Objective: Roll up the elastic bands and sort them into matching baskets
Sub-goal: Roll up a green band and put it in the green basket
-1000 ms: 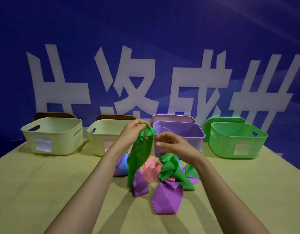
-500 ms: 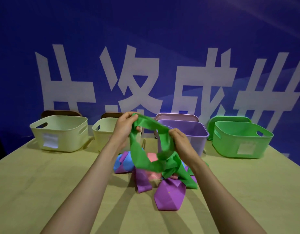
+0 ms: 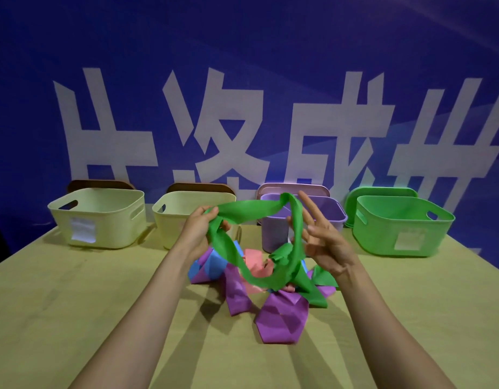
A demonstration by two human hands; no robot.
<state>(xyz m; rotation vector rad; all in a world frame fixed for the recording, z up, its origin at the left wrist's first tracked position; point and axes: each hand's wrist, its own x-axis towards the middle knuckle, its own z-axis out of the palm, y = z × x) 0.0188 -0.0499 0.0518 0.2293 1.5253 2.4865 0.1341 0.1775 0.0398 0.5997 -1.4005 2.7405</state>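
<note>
A long green elastic band (image 3: 251, 213) is lifted above a pile of bands on the table. My left hand (image 3: 199, 230) pinches one end of it at the upper left. My right hand (image 3: 319, 242) has its fingers spread, and the band loops over them and hangs down. The rest of the green band trails into the pile, where purple bands (image 3: 280, 318), a pink band (image 3: 255, 262) and a blue band (image 3: 211, 263) lie tangled. At the back stand a purple basket (image 3: 331, 213) and a green basket (image 3: 397, 226).
Two pale yellow baskets (image 3: 99, 217) (image 3: 173, 217) stand at the back left of the wooden table (image 3: 60, 304). Lids lean behind the baskets. A blue wall with large white characters (image 3: 228, 130) closes off the far side.
Both hands have moved apart and stretched the green band out between them. My right hand has opened its fingers, with the band now draped over them.
</note>
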